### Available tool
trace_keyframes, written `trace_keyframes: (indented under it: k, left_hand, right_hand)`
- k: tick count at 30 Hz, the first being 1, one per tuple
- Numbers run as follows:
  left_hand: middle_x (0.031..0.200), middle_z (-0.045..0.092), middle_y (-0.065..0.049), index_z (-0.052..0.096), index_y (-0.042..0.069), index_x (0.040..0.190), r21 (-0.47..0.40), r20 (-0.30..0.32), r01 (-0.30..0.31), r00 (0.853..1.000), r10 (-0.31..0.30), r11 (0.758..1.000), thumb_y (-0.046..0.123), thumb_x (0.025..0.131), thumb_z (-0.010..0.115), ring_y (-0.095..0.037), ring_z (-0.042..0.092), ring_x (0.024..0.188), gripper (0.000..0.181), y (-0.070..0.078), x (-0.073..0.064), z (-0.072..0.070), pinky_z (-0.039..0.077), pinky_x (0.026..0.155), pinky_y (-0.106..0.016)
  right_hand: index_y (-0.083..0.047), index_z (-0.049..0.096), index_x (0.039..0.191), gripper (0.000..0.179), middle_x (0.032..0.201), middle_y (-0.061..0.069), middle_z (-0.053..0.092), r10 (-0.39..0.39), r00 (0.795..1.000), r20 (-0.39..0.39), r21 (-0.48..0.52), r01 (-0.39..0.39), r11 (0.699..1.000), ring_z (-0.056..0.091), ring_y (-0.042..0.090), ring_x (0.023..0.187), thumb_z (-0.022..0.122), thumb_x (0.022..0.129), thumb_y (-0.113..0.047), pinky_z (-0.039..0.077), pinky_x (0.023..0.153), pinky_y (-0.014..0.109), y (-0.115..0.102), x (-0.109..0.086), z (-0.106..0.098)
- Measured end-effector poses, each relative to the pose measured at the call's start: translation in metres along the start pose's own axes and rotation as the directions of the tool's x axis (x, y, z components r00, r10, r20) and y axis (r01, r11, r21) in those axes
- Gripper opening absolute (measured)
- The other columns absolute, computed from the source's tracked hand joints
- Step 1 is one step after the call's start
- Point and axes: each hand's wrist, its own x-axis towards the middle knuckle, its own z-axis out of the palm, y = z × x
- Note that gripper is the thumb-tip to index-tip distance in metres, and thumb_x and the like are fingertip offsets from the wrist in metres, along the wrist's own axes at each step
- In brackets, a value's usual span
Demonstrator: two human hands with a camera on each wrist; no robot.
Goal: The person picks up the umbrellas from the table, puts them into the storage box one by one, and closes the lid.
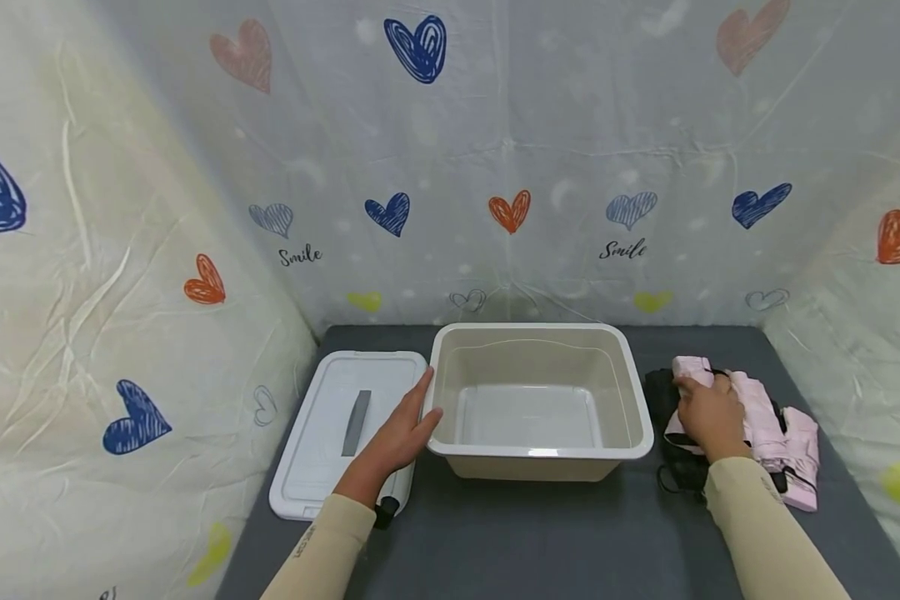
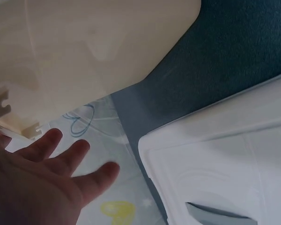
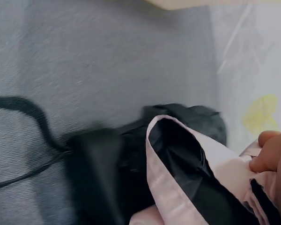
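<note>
A beige plastic storage bin [image 1: 536, 468] stands open on the dark table, nothing visible inside. My left hand [image 1: 397, 429] rests at its left rim with fingers extended; in the left wrist view those fingers [image 2: 65, 164] are spread beside the bin wall [image 2: 98, 42]. With curled fingers, my right hand [image 1: 712, 412] grips a pink, black-lined fabric bundle [image 1: 690, 367] resembling a folded umbrella. Seen from the right wrist, the fingers [image 3: 267, 157] pinch the pink cloth [image 3: 164, 187]. Other pink bundles [image 1: 798, 454] lie against it, and a black roll [image 3: 93, 173] with a cord loop sits beside it.
Left of the bin lies a white lid [image 1: 311, 442] with a grey handle [image 1: 356, 423]; my left forearm passes over its near corner. A black-ended object [image 1: 386, 510] sits at that corner, partly hidden. Heart-printed sheeting [image 1: 450, 167] encloses the table [image 1: 495, 542] at back and sides.
</note>
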Motion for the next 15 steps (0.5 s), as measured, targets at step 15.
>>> trace_keyframes:
  k: [15]
  left_hand:
    - [0.164,0.008,-0.004,0.003,0.039,0.155,-0.292,0.025,0.046,0.999,-0.040,0.955,0.025,0.103,0.037,-0.033,0.020,0.147,0.063,-0.004,0.001,0.011,0.025,0.111,-0.061]
  right_hand:
    - [-0.005,0.058,0.130,0.041,0.134,0.044,0.035,-0.036,0.997,-0.065,0.174,0.047,0.984,0.038,0.060,0.120,0.045,0.092,-0.010,0.036,0.090,0.070,-0.041,0.014,-0.053]
